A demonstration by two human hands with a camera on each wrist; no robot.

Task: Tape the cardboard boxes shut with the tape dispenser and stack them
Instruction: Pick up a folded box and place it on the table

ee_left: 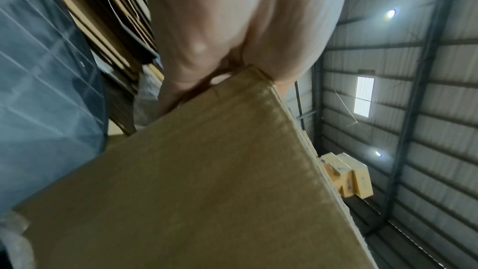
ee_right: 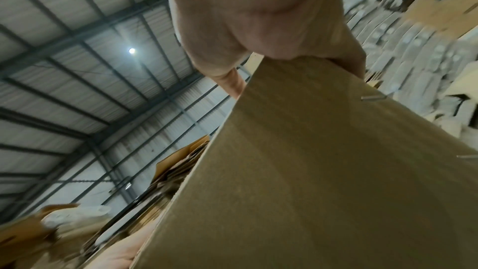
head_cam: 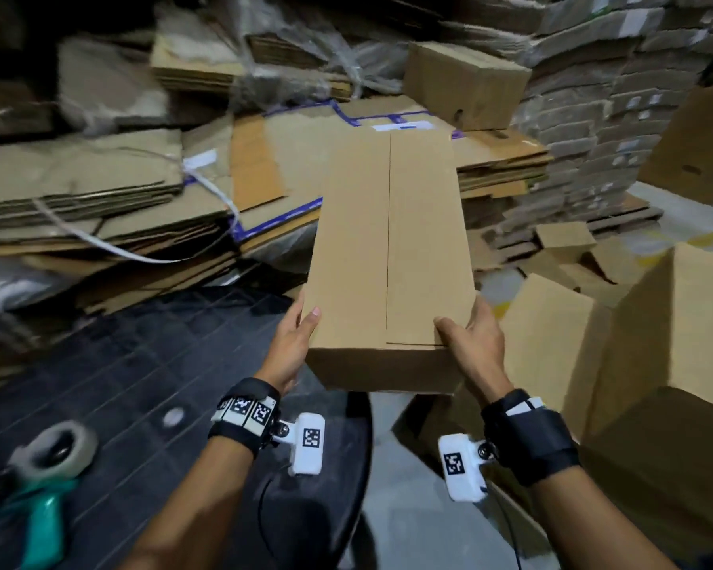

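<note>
A long plain cardboard box with its top flaps folded shut is held in the air, pointing away from me. My left hand grips its near left corner, thumb on top. My right hand grips the near right corner, thumb on top too. In the left wrist view the left hand clamps the box by its edge. The right hand does the same on the box in the right wrist view. A tape dispenser with a teal handle lies on the dark round table at lower left.
Piles of flattened cardboard fill the far side behind the table. A closed box lies on top of the piles. Large upright boxes stand at my right, with small boxes on the floor beyond.
</note>
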